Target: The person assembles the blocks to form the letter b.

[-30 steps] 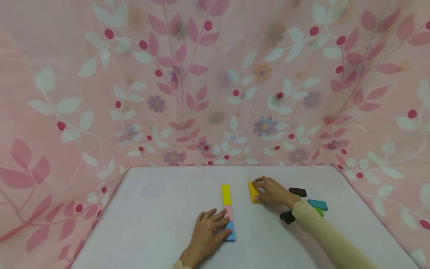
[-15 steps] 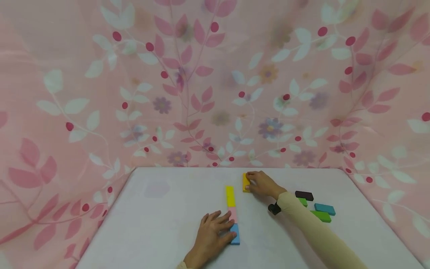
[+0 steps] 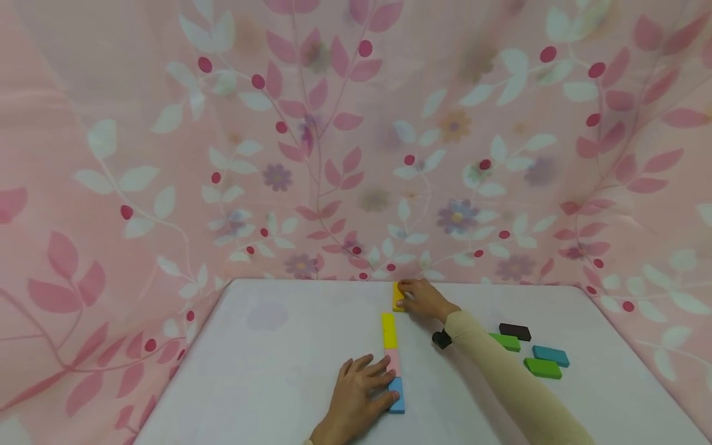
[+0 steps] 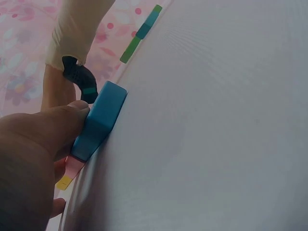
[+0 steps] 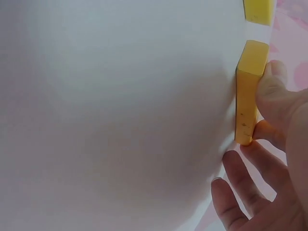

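A row of flat blocks runs away from me in the head view: blue (image 3: 398, 403) nearest, then pink (image 3: 394, 356), then bright yellow (image 3: 389, 330). My left hand (image 3: 358, 398) rests at the row's left side with spread fingers. Its thumb lies on the blue block (image 4: 101, 122) and its fingertips touch the pink one. Beyond the row's far end, my right hand (image 3: 425, 300) pinches an orange-yellow block (image 3: 397, 300) between thumb and fingers. In the right wrist view a gap separates this orange-yellow block (image 5: 248, 96) from the yellow block (image 5: 257, 10).
To the right on the white table (image 3: 267, 364) lie a dark brown block (image 3: 515, 332), a teal block (image 3: 550, 355) and two green blocks, one nearer (image 3: 543, 368) and one partly behind the right sleeve (image 3: 495, 364). A floral curtain (image 3: 356, 204) hangs behind the table's far edge.
My right hand has carried the orange-yellow block leftward and away, from the row's right side to past its far end. My left hand stays at the row. The head view has shifted slightly.
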`<action>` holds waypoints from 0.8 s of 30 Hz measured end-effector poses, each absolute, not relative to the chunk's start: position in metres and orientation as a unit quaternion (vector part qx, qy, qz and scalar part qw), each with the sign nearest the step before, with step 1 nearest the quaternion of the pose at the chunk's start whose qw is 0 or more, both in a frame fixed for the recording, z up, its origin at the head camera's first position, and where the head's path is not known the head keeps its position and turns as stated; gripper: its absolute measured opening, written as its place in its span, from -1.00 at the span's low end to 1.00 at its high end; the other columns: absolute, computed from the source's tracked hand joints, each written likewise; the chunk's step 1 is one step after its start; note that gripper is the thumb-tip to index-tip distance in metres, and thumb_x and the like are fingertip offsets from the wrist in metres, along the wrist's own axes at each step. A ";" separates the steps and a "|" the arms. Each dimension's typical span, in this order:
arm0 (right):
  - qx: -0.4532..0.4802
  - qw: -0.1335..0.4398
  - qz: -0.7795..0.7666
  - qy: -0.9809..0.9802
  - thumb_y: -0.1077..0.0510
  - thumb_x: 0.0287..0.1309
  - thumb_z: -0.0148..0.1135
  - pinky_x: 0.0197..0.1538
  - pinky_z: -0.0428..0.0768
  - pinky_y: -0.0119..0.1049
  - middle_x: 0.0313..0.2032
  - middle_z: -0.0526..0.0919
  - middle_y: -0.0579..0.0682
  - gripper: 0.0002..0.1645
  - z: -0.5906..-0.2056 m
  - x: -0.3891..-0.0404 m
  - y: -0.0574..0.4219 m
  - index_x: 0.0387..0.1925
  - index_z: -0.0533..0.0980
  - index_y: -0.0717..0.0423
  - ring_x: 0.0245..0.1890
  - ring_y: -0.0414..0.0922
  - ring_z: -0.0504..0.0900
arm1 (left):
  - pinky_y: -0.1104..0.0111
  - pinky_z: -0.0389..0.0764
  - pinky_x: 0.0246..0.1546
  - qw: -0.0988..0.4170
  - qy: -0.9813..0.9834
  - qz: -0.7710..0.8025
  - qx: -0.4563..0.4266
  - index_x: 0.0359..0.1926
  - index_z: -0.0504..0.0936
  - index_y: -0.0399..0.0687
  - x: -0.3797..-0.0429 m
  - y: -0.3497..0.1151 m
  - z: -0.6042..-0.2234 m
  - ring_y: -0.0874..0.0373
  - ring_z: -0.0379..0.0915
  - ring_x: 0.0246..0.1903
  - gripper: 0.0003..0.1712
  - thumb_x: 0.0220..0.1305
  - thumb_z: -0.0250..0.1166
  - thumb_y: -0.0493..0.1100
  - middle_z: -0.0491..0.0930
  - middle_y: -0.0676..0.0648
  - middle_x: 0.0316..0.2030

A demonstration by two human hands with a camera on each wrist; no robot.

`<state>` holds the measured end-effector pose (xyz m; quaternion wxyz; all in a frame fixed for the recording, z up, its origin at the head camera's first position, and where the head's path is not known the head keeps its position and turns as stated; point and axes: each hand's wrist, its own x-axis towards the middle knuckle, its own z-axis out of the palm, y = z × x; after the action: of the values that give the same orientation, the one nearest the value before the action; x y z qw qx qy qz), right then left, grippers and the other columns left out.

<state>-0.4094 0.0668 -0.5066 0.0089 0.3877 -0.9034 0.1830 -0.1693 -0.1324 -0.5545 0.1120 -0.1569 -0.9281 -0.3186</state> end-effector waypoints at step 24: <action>0.411 -0.008 0.187 -0.892 -0.04 0.47 0.30 0.51 0.30 0.32 0.41 0.53 0.33 -0.30 -0.509 -0.404 0.054 0.40 0.48 0.36 0.36 0.32 0.51 | -0.39 0.40 0.29 0.127 -0.931 -0.300 -0.164 0.17 0.79 0.22 -0.169 -0.132 -0.552 -0.12 0.51 0.36 -0.54 0.34 0.43 0.24 0.61 0.16 0.35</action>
<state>-0.4039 0.0539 -0.5089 -0.0084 0.4112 -0.8922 0.1867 -0.1686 -0.1319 -0.5522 0.1273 -0.1636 -0.9312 -0.2997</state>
